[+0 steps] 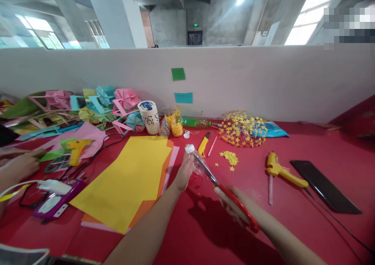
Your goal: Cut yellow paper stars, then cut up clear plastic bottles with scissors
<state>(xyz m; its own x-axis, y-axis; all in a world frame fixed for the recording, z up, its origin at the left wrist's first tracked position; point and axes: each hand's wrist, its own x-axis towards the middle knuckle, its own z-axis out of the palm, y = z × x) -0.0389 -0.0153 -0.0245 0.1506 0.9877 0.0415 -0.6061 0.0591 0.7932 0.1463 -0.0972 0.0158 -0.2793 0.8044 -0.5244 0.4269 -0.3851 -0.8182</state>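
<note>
My left hand (pixel 185 172) is closed around a clear plastic bottle piece (pixel 199 164) with a white cap (pixel 190 149), held above the red table. My right hand (pixel 233 202) grips red-handled scissors (pixel 234 198), their metal blades lying against the clear plastic. Whether the blades are parted there I cannot make out. Just beyond the hands are a yellow utility knife (pixel 203 144), a thin pink-and-white stick (pixel 212 146) and a small pile of yellow stars (pixel 229 157).
Yellow paper (pixel 125 179) lies left over orange and pink sheets. A yellow glue gun (pixel 279 170) and a black flat tray-like object (pixel 325 187) are right. A star-covered clear dome (pixel 243 128) lies behind. At far left, another person's hands (pixel 19 165) work near a purple power strip (pixel 60 198).
</note>
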